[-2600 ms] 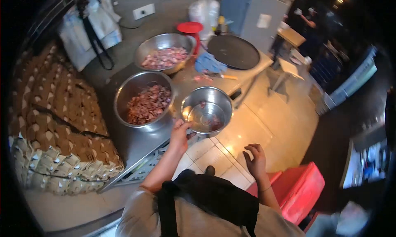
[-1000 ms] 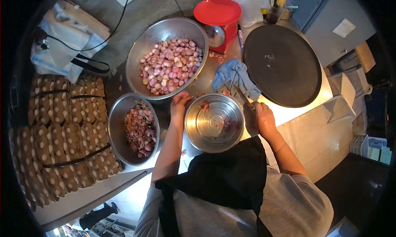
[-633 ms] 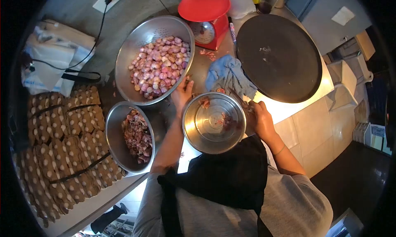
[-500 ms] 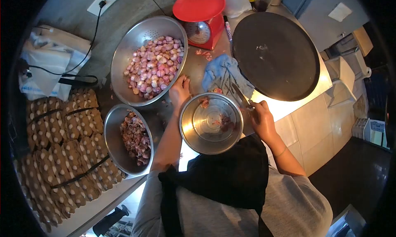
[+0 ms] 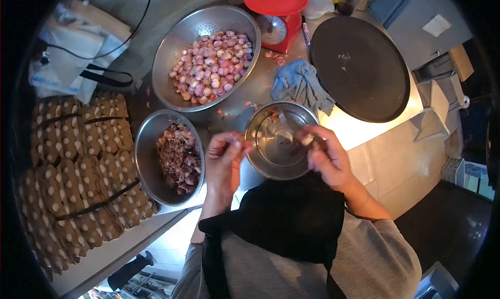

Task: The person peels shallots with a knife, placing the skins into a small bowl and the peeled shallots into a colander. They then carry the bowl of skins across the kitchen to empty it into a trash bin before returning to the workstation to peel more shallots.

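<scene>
A steel bowl [image 5: 265, 169] stands at the table edge in front of the black apron, with a few bits of skin inside. My left hand [image 5: 226, 156] is by its left rim, fingertips pinched together; what they hold, if anything, is too small to tell. Over the right rim, my right hand [image 5: 325, 156] has its fingers curled around something small and pale that I cannot make out. Peeled shallots [image 5: 213, 65] fill part of a large colander [image 5: 164, 72]. Below it, unpeeled shallots [image 5: 179, 156] lie in a deep steel bowl [image 5: 148, 174].
Egg trays [image 5: 78, 179] are stacked at the left, below plastic bags [image 5: 78, 44]. A red scale [image 5: 276, 18], a blue-grey cloth [image 5: 299, 83] and a large round black pan [image 5: 359, 67] are at the back and right. Skin scraps lie by the colander.
The knife has left my right hand and is no longer visible. My left hand has come from beside the colander to the bowl. The view has shifted slightly.
</scene>
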`<state>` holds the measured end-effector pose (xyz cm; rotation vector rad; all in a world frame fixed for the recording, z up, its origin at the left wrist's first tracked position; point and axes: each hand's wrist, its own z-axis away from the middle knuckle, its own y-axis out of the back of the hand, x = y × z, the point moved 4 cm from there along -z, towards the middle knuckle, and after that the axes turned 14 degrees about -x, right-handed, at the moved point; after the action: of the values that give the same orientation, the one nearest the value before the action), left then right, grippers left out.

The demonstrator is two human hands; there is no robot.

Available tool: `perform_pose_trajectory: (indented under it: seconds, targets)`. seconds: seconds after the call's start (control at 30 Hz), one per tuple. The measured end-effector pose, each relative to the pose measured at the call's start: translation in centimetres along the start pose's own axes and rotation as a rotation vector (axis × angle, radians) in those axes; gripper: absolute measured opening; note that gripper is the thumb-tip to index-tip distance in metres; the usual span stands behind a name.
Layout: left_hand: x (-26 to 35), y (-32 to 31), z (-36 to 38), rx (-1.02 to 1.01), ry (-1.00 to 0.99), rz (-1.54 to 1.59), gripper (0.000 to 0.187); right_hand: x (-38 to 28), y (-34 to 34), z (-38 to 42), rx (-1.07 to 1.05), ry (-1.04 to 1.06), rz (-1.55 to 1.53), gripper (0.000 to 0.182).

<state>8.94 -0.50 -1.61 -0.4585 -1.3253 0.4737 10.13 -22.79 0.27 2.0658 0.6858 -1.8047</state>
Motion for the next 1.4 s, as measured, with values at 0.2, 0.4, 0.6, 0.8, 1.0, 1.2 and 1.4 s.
perform_pose_trajectory:
  seconds: [0.2,0.4,0.6,0.8,1.0,1.2,1.4]
  targets:
    - [-1.7,-2.3,2.6,-0.188,0.079,0.275,0.013,0.1,-4.8,0.7,-0.268,-0.219,-0.327,0.051]
    - [-1.5,-4.6,3.5,-0.167,0.032,0.188,0.015,-0.2,-4.6,0.9,-0.345,-0.191,-0.235,0.052]
    - [-3.7,-5.6,3.3,-0.132,-0.083,0.06,0.018,-0.1,-3.1,1.0,-0.39,-0.14,-0.27,0.045]
    - [-3.0,-7.2,2.0,-0.147,0.0,0.066,0.02,-0.1,-2.6,-0.6,-0.379,-0.052,-0.312,0.037]
    - [-2.8,-6.4,1.1,-0.128,-0.072,0.016,0.024,1.2,-2.2,-1.8,-0.468,-0.146,-0.396,0.034]
    - [-3.0,-4.8,0.8,-0.083,-0.029,0.15,0.023,1.6,-1.8,-1.8,-0.453,-0.085,-0.159,0.041]
    - [-2.8,-4.3,0.7,-0.096,-0.133,0.005,0.028,1.8,-2.1,-2.0,-0.435,0.066,0.013,0.044]
